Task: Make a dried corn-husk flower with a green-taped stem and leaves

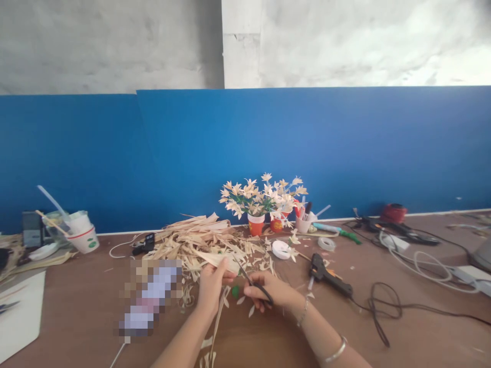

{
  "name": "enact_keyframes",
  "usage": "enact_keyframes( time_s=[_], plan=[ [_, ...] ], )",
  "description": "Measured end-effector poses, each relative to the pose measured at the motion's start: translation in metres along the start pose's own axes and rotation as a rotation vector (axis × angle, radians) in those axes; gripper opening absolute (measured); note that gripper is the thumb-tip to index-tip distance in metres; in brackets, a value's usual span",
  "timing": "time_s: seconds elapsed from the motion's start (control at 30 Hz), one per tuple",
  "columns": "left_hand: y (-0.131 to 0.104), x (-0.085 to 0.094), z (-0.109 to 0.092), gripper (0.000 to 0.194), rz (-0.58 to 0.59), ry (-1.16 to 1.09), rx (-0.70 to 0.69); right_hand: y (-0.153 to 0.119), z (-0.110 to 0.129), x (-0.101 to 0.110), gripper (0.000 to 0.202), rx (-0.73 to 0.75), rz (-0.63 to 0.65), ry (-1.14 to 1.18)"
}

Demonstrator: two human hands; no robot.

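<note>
Narrow strips (218, 322) are seen on the counter (88, 301) at bottom center. Just above, the husk (215, 259) is pinched by the left hand (213, 286), thumb over fingers; it is held mid-frame, in front of the pile. The scissors (251, 282) are gripped at the handles by the right hand (268, 291).

Key relation: the husk's long axis is angled from upper left to lower right; the scissors are pointed up and left from the right hand, blades at the husk's right end. Left hand is nearer to the husk. Blade contact can't be confirmed; blade gap too fine to tell.

Pale pieces (251, 311) are scattered below the hands, near a green bit (235, 291). The glue gun (330, 276) is laid at right, cord trailed off lower right. Behind: pile (192, 237) heaped center-left, tape (326, 244) right of center. Farther back, flowers (249, 191) are stood in red pots (255, 226), backed by a blue panel (268, 133).
</note>
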State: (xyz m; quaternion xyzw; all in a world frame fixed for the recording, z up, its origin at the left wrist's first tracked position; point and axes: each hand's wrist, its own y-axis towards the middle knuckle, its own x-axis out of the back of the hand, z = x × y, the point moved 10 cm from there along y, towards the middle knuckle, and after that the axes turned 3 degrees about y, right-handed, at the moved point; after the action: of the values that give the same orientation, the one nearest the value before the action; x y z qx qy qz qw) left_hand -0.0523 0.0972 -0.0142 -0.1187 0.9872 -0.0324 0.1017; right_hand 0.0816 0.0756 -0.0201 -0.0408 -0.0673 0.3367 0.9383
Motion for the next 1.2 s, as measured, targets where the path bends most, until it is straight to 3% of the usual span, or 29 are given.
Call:
enact_keyframes(
  time_s=[0.43, 0.63, 1.2],
  plan=[
    [-0.003, -0.003, 0.0, 0.031, 0.012, 0.003, -0.001, 0.003, -0.005, 0.004, 0.039, -0.007, -0.05, 0.006],
    [-0.001, 0.0, 0.003, 0.033, 0.003, -0.016, 0.0, 0.004, 0.002, 0.003, 0.038, 0.059, -0.045, 0.044],
    [0.0, -0.003, -0.006, 0.032, 0.03, 0.008, -0.025, -0.002, 0.011, 0.003, 0.035, 0.036, -0.046, 0.006]
  ],
)
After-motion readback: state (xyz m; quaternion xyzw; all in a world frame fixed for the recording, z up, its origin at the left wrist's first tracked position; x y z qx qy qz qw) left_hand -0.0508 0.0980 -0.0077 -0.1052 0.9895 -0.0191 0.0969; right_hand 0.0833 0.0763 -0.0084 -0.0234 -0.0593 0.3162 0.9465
